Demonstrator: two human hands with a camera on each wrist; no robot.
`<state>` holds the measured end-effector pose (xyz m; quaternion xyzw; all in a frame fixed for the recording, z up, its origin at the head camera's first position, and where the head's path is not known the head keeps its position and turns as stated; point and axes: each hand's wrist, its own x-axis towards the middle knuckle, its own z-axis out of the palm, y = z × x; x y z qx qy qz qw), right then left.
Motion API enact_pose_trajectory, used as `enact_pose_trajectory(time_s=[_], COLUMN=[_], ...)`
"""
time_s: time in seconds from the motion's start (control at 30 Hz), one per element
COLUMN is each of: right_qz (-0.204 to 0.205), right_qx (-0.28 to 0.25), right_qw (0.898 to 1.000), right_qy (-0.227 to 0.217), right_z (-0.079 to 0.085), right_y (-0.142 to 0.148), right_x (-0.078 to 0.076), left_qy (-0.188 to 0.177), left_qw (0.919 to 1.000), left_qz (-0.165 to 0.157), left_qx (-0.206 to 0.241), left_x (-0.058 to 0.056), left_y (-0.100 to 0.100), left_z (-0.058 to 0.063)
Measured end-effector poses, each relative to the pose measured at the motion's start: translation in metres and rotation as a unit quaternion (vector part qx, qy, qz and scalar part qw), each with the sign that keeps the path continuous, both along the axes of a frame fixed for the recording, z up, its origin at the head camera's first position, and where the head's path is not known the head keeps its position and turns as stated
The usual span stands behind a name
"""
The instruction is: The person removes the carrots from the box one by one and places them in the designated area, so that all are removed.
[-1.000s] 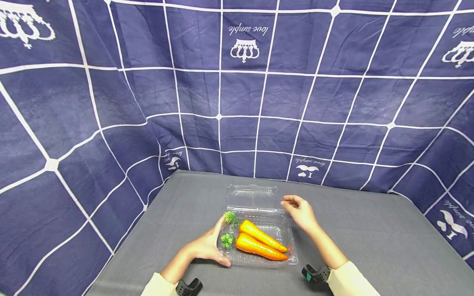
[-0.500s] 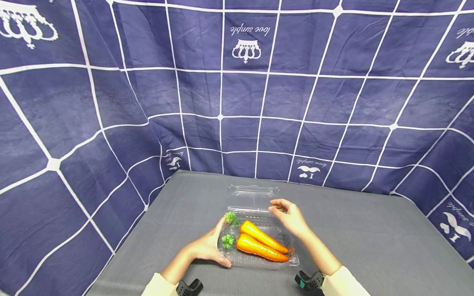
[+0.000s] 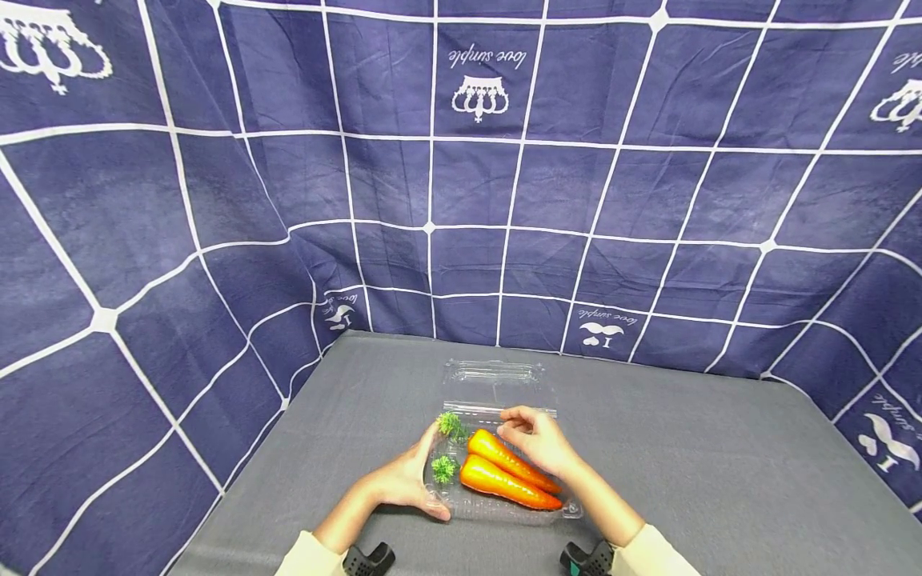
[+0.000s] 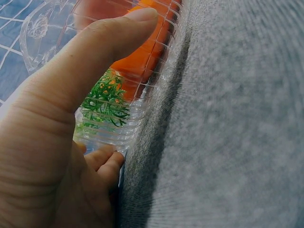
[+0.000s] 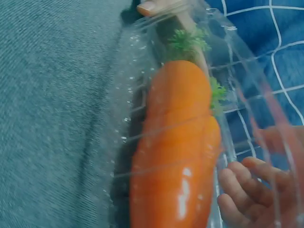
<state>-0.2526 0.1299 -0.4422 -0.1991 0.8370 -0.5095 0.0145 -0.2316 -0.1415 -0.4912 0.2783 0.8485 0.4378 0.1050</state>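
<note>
The right hand (image 3: 540, 442) has shifted left, from beside the container's far right corner to over its far part; its loosely bent fingers appear to hold nothing, but now lie within reach of the two carrots (image 3: 499, 480), contact indeterminate. The carrots lie inside the clear container (image 3: 497, 514), whose left end the left hand (image 3: 403, 482) grips between spread thumb and fingers. Inverted cloth (image 3: 374, 184) lettering: "love simple", "I".
</note>
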Motion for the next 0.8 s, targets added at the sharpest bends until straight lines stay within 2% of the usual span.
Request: enact_pose_trajectory(time_s=[0.33,0.8], right_qz=[0.024,0.037], right_qx=[0.043,0.099], right_qw=[0.999,0.994], right_qy=[-0.016,-0.011], right_z=[-0.014,-0.017], right_y=[-0.005,-0.006], right_x=[0.000,0.004], left_qy=[0.006,0.007], left_qw=[1.0000,1.0000], left_qz=[0.005,0.002], left_qx=[-0.002,-0.004], left_x=[0.000,0.001], left_y=[0.000,0.000], left_z=[-0.001,0.000])
